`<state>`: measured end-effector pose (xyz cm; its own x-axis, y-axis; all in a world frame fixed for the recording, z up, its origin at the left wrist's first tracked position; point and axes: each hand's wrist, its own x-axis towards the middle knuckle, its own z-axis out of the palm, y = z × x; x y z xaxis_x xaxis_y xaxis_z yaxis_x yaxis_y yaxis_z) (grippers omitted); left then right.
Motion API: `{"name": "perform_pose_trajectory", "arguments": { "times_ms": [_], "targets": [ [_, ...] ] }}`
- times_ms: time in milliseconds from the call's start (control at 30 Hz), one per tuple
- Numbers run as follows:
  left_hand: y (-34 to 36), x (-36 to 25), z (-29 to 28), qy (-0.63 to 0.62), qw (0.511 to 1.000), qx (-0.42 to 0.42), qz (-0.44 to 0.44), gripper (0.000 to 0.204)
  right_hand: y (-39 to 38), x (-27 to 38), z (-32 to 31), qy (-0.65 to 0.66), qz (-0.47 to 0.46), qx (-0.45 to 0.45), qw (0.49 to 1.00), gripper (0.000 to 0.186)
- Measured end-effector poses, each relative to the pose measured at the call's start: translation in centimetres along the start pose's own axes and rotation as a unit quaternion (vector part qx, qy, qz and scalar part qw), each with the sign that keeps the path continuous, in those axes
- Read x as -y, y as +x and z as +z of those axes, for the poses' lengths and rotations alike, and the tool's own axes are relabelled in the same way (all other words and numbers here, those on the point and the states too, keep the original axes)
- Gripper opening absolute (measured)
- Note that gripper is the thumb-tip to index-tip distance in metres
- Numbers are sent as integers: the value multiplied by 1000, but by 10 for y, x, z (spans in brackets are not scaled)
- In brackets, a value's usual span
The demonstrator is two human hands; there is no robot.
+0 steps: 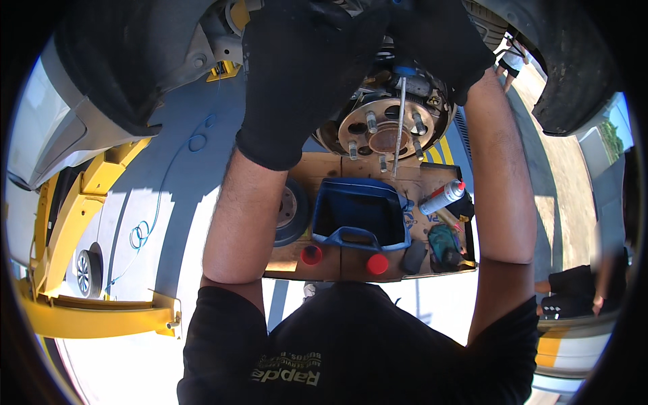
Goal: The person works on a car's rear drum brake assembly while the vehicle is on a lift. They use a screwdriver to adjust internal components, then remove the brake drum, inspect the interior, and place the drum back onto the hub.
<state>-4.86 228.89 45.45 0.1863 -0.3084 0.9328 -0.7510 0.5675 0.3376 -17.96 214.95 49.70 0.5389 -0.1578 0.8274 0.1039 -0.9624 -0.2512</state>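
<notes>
My left hand [304, 61] in a black glove is raised to the upper part of the wheel well, its fingers curled and whatever they grip hidden. My right hand [439, 44], also black-gloved, is beside it with bent fingers at the top edge; what they hold is unclear. Below them is a bare wheel hub [362, 128] with protruding studs. A thin metal rod with a blue top [401, 101] stands across the hub, just under my right hand.
Below lie cardboard [297, 270] with a blue cut-open jug [358, 239], a spray can [439, 200], two red caps [377, 264] and a tire [290, 229]. A yellow lift [67, 243], blue hose [140, 234] and another wheel [84, 273] are left. People [513, 61] stand right.
</notes>
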Motion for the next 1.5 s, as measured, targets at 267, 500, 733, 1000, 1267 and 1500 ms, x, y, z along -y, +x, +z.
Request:
{"name": "perform_pose_trajectory", "arguments": {
  "times_ms": [267,500,733,1000,1267,1500],
  "targets": [
    [-46,3,47,-3,1000,23,-11,45,7,33,-1,39,157,31,986,19],
    [-79,-36,-11,2,955,208,-210,46,10,24,-9,-51,106,64,991,17],
    [-18,31,-88,-486,867,-107,-9,33,11,31,-8,35,146,89,985,19],
    [-12,66,-25,-396,894,-179,111,26,5,47,1,-71,89,47,992,14],
    [-13,72,-3,-412,883,-198,110,25,10,41,1,-80,83,67,991,13],
    [-19,105,2,-453,860,-152,177,37,6,54,9,-157,69,53,984,14]
  ]
}}
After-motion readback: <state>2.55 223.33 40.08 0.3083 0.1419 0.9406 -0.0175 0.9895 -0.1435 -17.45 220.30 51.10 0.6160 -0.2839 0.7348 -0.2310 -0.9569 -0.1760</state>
